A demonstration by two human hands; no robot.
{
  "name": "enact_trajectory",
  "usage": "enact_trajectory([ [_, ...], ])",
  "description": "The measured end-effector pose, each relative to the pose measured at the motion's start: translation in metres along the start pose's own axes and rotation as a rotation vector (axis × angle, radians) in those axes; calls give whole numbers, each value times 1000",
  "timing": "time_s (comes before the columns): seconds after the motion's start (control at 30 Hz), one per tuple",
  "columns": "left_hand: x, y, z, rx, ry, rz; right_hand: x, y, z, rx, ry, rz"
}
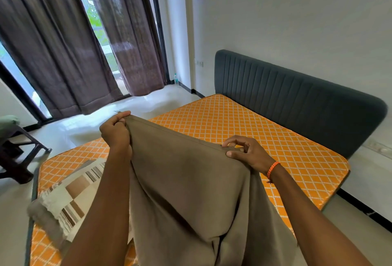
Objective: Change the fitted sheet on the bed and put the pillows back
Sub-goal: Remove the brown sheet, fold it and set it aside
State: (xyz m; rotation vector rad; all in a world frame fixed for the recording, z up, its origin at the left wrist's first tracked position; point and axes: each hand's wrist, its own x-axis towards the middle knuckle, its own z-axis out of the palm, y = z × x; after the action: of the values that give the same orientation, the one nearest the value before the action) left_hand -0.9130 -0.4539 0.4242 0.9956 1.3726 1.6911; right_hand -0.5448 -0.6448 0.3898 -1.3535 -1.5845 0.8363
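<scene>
I hold a taupe sheet (191, 181) up by its hemmed top edge over the bare orange mattress (265, 138) with a white diamond pattern. My left hand (115, 132) grips the edge's left corner in a fist. My right hand (246, 153) pinches the same hem further right, thumb under and fingers on top. The sheet hangs down between my forearms and hides the near middle of the mattress. A folded cloth with brown and cream checks and stripes (70, 198) lies on the mattress at the near left. No pillows are in view.
A dark grey padded headboard (297, 100) stands against the white wall on the right. Brown curtains (63, 53) hang over glass doors at the back left. A dark stool (19, 149) stands on the pale floor at the left. A water bottle (175, 79) stands by the wall corner.
</scene>
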Motion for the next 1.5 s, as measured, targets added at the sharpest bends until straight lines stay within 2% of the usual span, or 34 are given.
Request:
enact_trajectory([
  [0.33,-7,3,12,29,13,2,0,12,-7,-55,117,39],
  [0.47,-8,7,14,27,30,-3,-2,17,-7,-163,27,53],
  [0.57,-14,13,20,34,28,6,-5,27,-3,-356,-117,80],
  [0.63,-19,18,23,31,29,16,-8,37,2,-441,-141,103],
  [0.73,-20,22,26,16,35,40,-13,51,3,-466,14,141],
  [0.8,-18,20,29,23,27,56,-12,53,3,-600,116,216],
  [0.9,-16,15,35,45,32,69,-7,47,11,-834,158,293],
  [1.03,-12,16,42,57,49,87,-5,43,28,-957,34,296],
  [1.13,-11,19,46,69,45,114,-8,48,39,-1064,-53,224],
  [1.23,-7,15,43,78,62,121,-9,55,40,-1003,-57,160],
  [1.33,-3,11,39,99,86,111,-6,66,33,-834,-15,190],
  [1.5,2,11,34,112,113,88,-7,80,20,-460,175,194],
])
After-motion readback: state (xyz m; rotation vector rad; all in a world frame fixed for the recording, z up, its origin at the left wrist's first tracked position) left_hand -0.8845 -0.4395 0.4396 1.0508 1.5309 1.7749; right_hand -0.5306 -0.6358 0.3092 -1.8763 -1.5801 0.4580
